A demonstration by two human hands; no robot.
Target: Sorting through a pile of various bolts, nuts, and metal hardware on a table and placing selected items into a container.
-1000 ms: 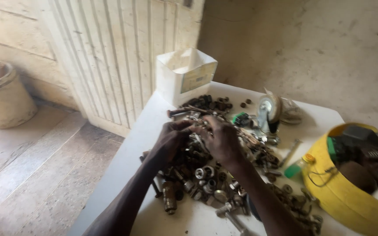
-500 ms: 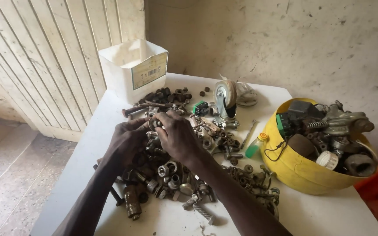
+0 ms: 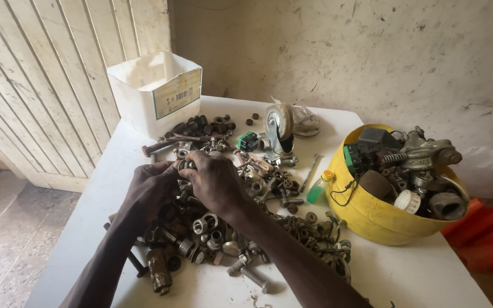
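Both hands sit close together on the big pile of nuts and bolts [image 3: 212, 228] in the middle of the white table [image 3: 429, 274]. The left hand [image 3: 152, 185] and right hand [image 3: 215, 179] curl around 1 small metal ring [image 3: 186, 165], but I cannot tell how tight. A bump could roll loose bolts off the table edge, or the ring could slip and get lost in the pile.

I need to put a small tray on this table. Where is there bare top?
Bare table shows at the near right, in front of the yellow bowl, and in a strip along the left edge beside the white box. The middle is crowded: nuts and bolts lie under both hands, with a caster wheel behind them.
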